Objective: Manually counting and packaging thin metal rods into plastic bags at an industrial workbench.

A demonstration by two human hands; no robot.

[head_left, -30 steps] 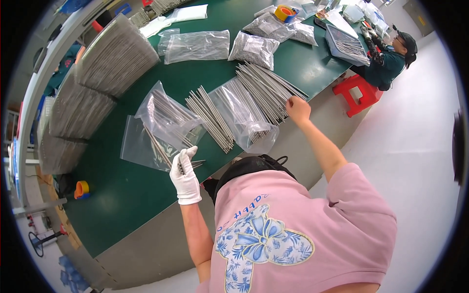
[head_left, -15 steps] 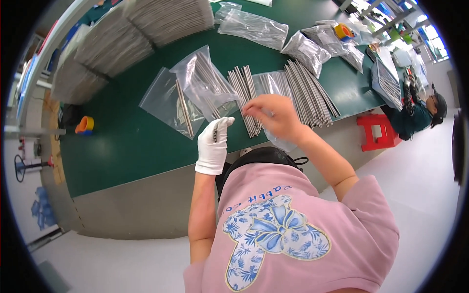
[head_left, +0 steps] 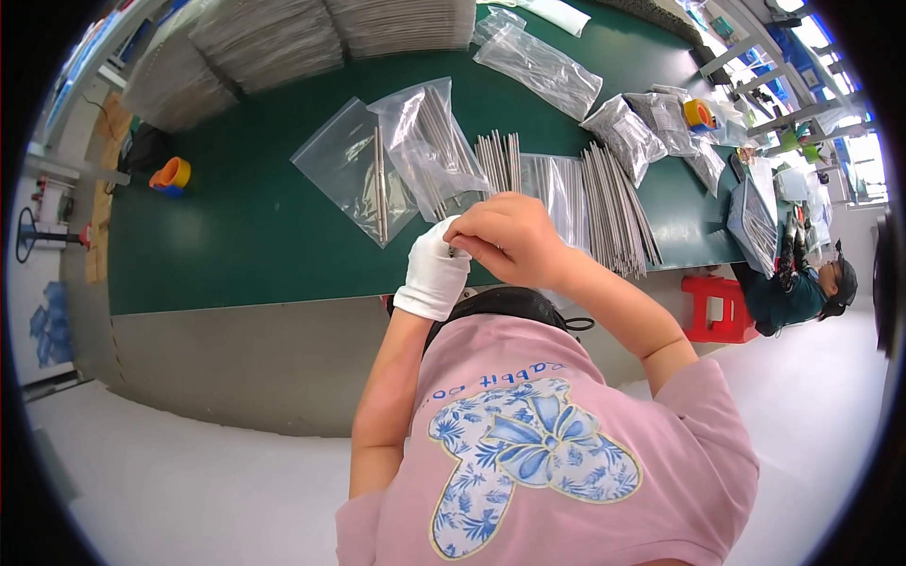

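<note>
My left hand [head_left: 434,275], in a white glove, is closed at the near edge of the table, with a small dark bit showing at its fingers. My bare right hand [head_left: 517,238] meets it there, thumb and fingers pinched together at the glove's fingertips. What they hold is mostly hidden. Just beyond lie clear plastic bags: a flat one [head_left: 330,151] with a few thin metal rods [head_left: 380,189] on it, and a fuller bag [head_left: 415,127] of rods. A short row of metal rods [head_left: 498,158] is partly covered by my right hand. Further right fans a larger pile of rods [head_left: 618,212].
Stacked wrapped bundles [head_left: 269,47] stand at the back left, near an orange tape roll [head_left: 172,175]. Filled silvery bags [head_left: 625,137] and a clear bag [head_left: 538,71] lie at the back right. A person [head_left: 797,292] sits at the far right near a red stool [head_left: 717,309].
My right hand has moved left and my left hand right and slightly up, so they now meet. The view has shifted, and the table's contents sit differently in it.
</note>
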